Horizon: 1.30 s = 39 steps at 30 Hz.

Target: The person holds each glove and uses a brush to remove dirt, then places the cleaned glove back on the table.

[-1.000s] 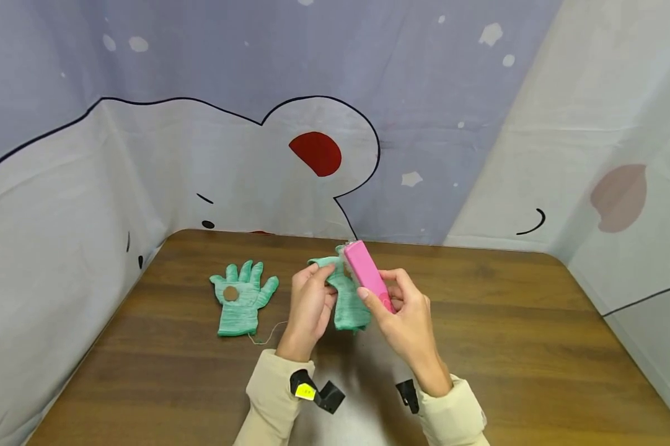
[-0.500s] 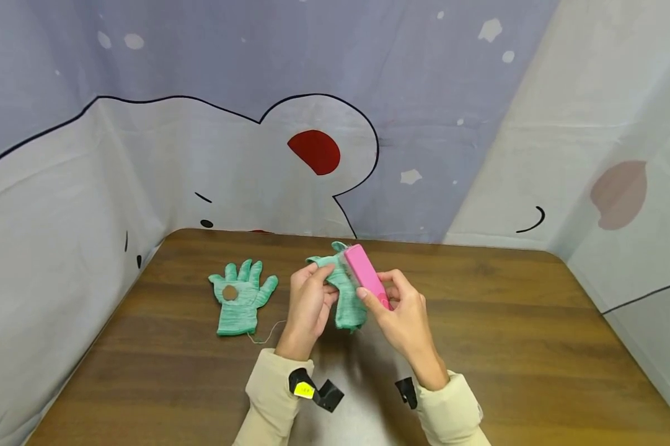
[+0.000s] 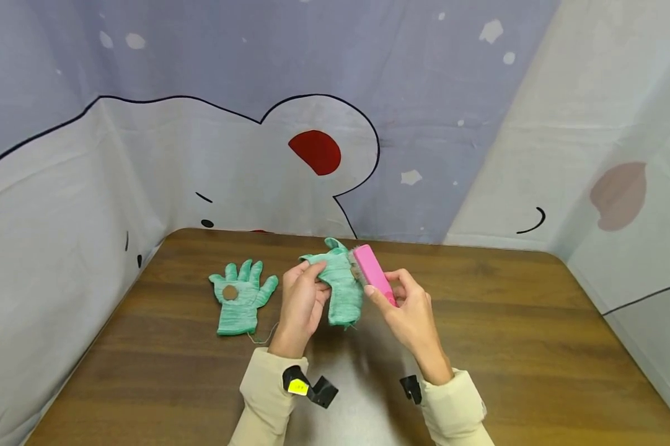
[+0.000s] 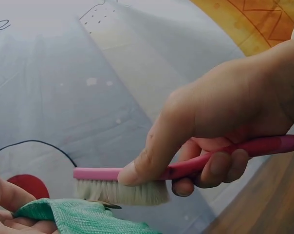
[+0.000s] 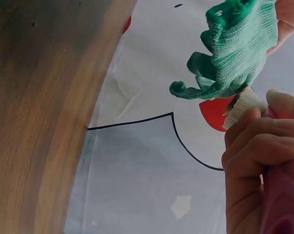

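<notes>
My left hand (image 3: pixel 301 303) pinches the edge of a green knitted glove (image 3: pixel 343 294) between thumb and fingers, held up over the table. Its cuff hangs downward with loose threads at the hem. In my right hand (image 3: pixel 409 316) is a pink-handled brush (image 3: pixel 375 272), gripped with the thumb along its side. The pale bristles (image 4: pixel 122 191) face the glove and overlap its edge in the head view. From the left wrist, a thin brown disc (image 4: pixel 105 204) shows edge-on between bristles and glove. The right wrist view has the glove's fingers (image 5: pixel 200 73) dangling, curled.
A second green glove (image 3: pixel 240 316) lies flat on the wooden table (image 3: pixel 513 347) at left, with a round brown disc (image 3: pixel 230 292) on it. A loose thread (image 3: pixel 266 341) trails from its cuff. A printed cloth backdrop (image 3: pixel 424 124) rises behind the table.
My left hand has shifted a little left with the glove, and more of the glove's face shows. The brush has moved slightly along the glove and now sits at its right edge.
</notes>
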Tool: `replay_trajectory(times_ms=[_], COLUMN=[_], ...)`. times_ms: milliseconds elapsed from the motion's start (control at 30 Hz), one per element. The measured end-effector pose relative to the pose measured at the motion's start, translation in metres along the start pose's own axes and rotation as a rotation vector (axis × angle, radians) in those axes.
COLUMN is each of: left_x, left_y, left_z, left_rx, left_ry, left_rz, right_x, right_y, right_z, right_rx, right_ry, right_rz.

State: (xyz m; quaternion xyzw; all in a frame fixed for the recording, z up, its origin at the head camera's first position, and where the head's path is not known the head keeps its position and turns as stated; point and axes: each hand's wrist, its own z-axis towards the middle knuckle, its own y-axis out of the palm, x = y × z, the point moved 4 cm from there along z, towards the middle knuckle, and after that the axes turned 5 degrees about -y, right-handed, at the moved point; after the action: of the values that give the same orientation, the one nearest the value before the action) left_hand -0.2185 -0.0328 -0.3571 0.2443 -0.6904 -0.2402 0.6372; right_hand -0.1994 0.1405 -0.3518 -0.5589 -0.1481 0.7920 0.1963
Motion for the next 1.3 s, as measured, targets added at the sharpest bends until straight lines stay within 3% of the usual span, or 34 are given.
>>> replay_trajectory(times_ms=[333, 600, 900, 1067, 1300], left_x=[-0.004, -0.007, -0.006, -0.007, -0.005], left_y=[0.001, 0.002, 0.001, 0.0, -0.005], left_z=[0.003, 0.005, 0.007, 0.009, 0.009], left_rx=[-0.033, -0.043, -0.003, 0.007, 0.028], left_ry=[-0.014, -0.031, -0.016, -0.011, -0.005], left_rz=[-0.066, -0.1, -0.156, -0.171, -0.195], right_x=[-0.002, 0.001, -0.001, 0.016, 0.04], right_y=[-0.004, -0.001, -0.002, 0.001, 0.005], right_z=[0.001, 0.001, 0.004, 0.007, 0.011], right_rx=[-0.017, -0.037, -0.095, -0.13, -0.12], right_ry=[0.033, 0.046, 0.102, 0.114, 0.152], right_rz=[0.253, 0.247, 0.283, 0.317, 0.278])
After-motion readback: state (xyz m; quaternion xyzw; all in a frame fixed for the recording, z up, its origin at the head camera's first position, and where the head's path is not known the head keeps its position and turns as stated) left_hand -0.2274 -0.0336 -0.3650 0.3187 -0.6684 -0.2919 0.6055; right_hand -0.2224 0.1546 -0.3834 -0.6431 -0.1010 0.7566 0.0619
